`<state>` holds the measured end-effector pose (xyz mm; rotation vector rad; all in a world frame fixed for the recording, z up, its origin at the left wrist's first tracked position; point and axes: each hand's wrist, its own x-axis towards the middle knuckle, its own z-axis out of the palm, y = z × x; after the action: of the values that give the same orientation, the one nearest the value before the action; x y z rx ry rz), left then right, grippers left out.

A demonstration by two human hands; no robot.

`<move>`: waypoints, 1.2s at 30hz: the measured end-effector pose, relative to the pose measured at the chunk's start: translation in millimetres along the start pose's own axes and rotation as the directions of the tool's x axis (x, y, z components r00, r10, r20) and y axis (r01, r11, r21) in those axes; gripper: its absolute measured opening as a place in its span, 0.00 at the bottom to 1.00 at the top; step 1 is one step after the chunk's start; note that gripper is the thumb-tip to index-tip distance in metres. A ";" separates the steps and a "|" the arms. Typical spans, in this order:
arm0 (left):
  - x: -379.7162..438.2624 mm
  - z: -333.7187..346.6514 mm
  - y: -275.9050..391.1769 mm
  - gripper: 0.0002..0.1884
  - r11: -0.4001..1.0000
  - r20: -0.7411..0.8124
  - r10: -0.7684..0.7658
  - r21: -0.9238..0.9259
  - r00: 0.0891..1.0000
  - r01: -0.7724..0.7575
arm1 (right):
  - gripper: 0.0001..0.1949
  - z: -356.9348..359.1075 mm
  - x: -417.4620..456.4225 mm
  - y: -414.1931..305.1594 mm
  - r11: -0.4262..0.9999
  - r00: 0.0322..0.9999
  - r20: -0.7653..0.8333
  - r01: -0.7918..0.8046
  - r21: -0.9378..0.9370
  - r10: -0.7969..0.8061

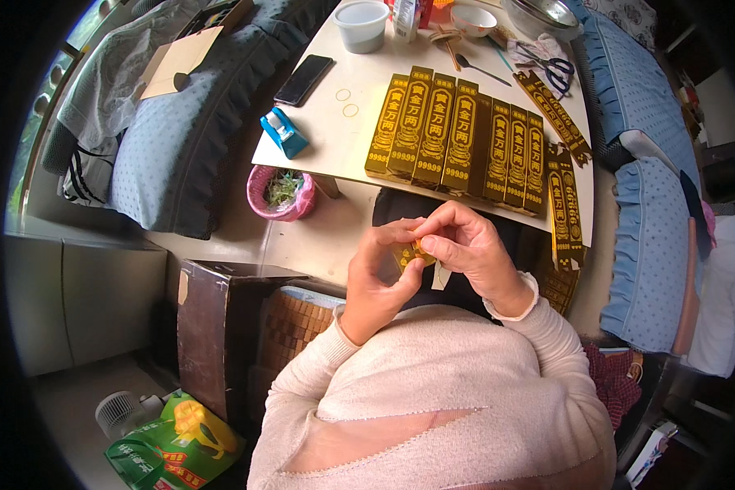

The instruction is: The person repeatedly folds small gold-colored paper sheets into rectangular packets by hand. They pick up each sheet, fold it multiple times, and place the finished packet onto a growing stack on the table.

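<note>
Between my left hand (384,263) and my right hand (471,251) is a small gold-coloured printed piece (406,254), pinched by the fingertips of both. The fingers cover much of it. A pale strip (441,275) hangs just below my right fingers. Beyond my hands, several long gold printed boxes (433,131) lie side by side along the near edge of the white table (318,135). Flat printed gold card pieces (565,208) lie at the table's right edge, with another flat piece (551,116) farther back.
A blue tape dispenser (285,133), a black phone (304,79) and rubber bands (350,110) lie on the table's left. Scissors (554,70), a spoon (482,69), a lidded tub (361,27) and a bowl (473,21) stand farther back. A pink-lined bin (280,193) stands below the left corner.
</note>
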<state>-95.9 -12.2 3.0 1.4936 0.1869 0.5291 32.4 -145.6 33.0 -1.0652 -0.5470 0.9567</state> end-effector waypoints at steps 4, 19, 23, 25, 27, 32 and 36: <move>0.6 0.9 -5.4 0.20 0.996 0.035 0.077 0.031 0.996 -0.078 | 0.07 -3.0 -2.2 -5.9 0.994 0.995 0.017 -0.103 0.023 0.103; -1.7 -5.1 -11.8 0.38 0.952 0.198 0.055 0.285 0.979 -0.111 | 0.07 -7.4 -7.5 -9.8 0.809 0.995 -0.069 0.013 -0.587 -0.066; -2.2 -2.8 -11.3 0.37 0.969 0.153 0.019 0.240 0.988 -0.056 | 0.12 -13.7 -8.8 -9.0 0.946 0.995 -0.064 -0.096 -0.310 0.080; -1.4 -2.4 -12.6 0.36 0.973 0.132 0.008 0.228 0.991 -0.038 | 0.17 -11.3 -9.9 -17.6 0.872 0.997 0.001 0.072 -0.485 -0.082; 1.2 -1.6 -20.5 0.34 0.972 0.132 0.031 0.228 0.991 -0.061 | 0.23 -15.4 -12.1 -22.6 0.774 0.988 0.092 0.151 -0.615 -0.121; 1.9 5.6 -28.7 0.38 0.965 0.170 -0.048 0.261 0.984 0.002 | 0.31 -64.7 -6.8 -33.8 0.962 0.980 0.067 0.196 -0.190 -0.186; 0.5 -2.2 -31.4 0.34 0.949 0.118 -0.095 0.312 0.988 0.053 | 0.34 -107.1 -11.2 -52.0 0.933 0.954 -0.106 0.245 -0.264 -0.281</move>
<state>-89.6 -9.7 -27.7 1.8126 0.2288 0.3487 129.7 -215.1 36.7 -1.2371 -0.6845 0.5801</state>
